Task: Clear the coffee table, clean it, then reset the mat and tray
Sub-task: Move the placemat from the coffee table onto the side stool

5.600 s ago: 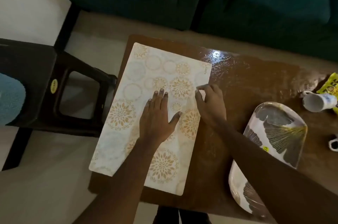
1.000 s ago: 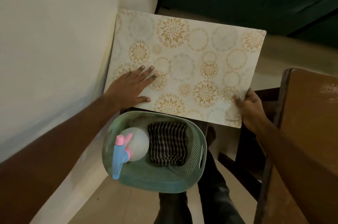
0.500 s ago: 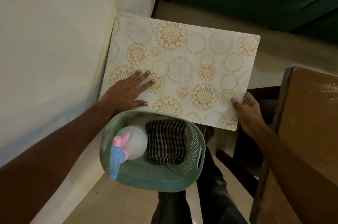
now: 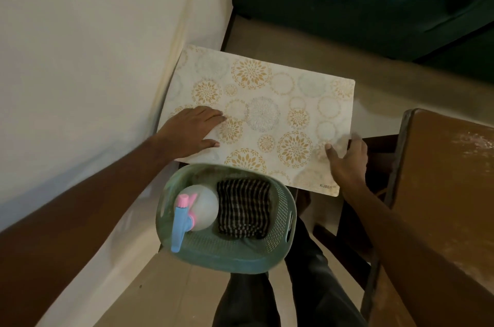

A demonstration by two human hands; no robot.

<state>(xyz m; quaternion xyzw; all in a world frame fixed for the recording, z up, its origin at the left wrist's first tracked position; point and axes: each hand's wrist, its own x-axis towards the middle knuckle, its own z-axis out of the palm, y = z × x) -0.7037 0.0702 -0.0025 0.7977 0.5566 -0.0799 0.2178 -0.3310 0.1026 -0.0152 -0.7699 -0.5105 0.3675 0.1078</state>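
The brown worktop (image 4: 441,193) is on the right. Left of it, the flowery mat (image 4: 267,118) lies on what may be a dark stool (image 4: 379,145). The left hand (image 4: 192,131) lies flat on it. The right hand (image 4: 347,161) pinches its right edge, thumb on top.

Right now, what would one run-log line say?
phase: clearing | left hand: flat on placemat | right hand: gripping placemat's right edge | placemat: beside wall, off coffee table | basket: spray bottle, checked cloth
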